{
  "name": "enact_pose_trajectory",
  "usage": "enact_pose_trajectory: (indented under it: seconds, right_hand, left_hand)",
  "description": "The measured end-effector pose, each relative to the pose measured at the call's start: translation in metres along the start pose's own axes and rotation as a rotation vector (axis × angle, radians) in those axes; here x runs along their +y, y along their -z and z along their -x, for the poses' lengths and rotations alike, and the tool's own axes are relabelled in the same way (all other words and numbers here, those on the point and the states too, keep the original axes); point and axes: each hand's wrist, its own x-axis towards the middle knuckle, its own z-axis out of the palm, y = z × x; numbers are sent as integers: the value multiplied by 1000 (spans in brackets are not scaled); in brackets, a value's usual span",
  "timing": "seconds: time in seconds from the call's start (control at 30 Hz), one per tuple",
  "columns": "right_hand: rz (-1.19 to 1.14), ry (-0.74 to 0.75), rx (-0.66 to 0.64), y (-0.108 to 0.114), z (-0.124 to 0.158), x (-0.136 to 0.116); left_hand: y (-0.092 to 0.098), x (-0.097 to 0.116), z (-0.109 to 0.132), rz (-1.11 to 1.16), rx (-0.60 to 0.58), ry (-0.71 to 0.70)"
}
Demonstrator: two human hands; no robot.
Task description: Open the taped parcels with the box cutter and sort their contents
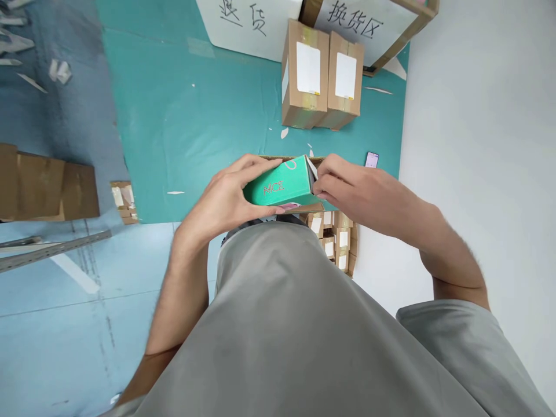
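1. We hold the green box (278, 188), marked "NICE", near the centre of view, tilted with its right end raised; brown cardboard (310, 207) shows along its twelve and five o'clock edges.
2. Our left hand (230, 194), at nine o'clock, grips the box between thumb and fingers.
3. Our right hand (354, 188), at three o'clock, has its fingers bent narrow at the box's opened end, by a pale flap (311, 167); we cannot tell whether they pinch it.
4. On the worktop (186, 116), two taped cartons (306, 75) stand side by side at one o'clock.
5. A phone (372, 159) lies between two and three o'clock.
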Motion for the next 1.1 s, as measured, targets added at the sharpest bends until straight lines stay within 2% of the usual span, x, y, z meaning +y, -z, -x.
enact_pose_trajectory:
  seconds: [0.13, 0.23, 0.53, 0.93, 1.1]
  right_hand:
    - [220, 69, -106, 16, 1, -7]
    - [252, 92, -125, 22, 2, -9]
    - [176, 118, 16, 10, 1, -2]
    - [67, 57, 30, 7, 7, -6]
    - [-71, 26, 188, -3, 5, -2]
  left_hand:
    - [4, 3, -1, -76, -53, 17]
    - [4, 4, -2, -104, -58, 18]
    - [3, 5, -6, -135, -71, 10]
    - [-2, 5, -6, -109, -81, -6]
    - [0, 7, -5, -40, -72, 8]
